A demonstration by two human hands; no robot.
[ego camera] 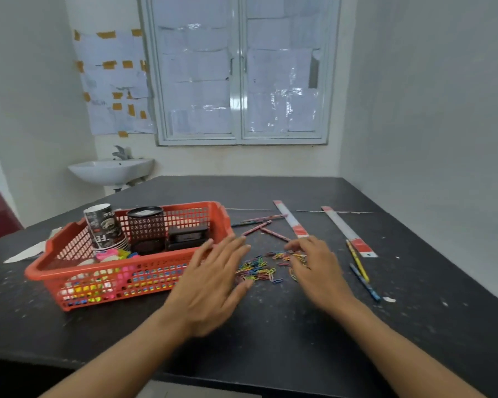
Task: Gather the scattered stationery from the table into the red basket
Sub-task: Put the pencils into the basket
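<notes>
Step in hand: gathering the loose paper clips (259, 268), judged from both hands flanking the pile.
Left hand (213, 285): fingers straight and spread, holding nothing, at the left edge of the clips, just beside the basket's right end.
Right hand (316, 271): fingers loosely bent, tips down among the clips on the right side. No clip is visibly pinched.
Red basket (69, 270): on the table (270, 340) at left. It already holds a stack of paper cups (102, 225), a mesh pen holder (145, 228), a black box (187, 237) and small bright items along the front.
Paper clips: many colours, scattered flat on the table between the two hands, near the basket but outside it.
Red pencils (256, 226): several lie crossed beyond the clips, near the basket's far right corner.
Rulers: one (291, 219) beyond the right hand, a second (347, 231) further right – both flat.
Other pencils: a yellow one (357, 261) and a blue one (364, 282), right of the right hand.
Progress: partly done by my estimate – clips, pencils and rulers remain out.
Next move calls for: sweeping the hands together to bunch the clips, then scooping. The clips are small and flat and likely to slip through spread fingers.
Risk: stray clips left behind on the dark, speckled surface.
</notes>
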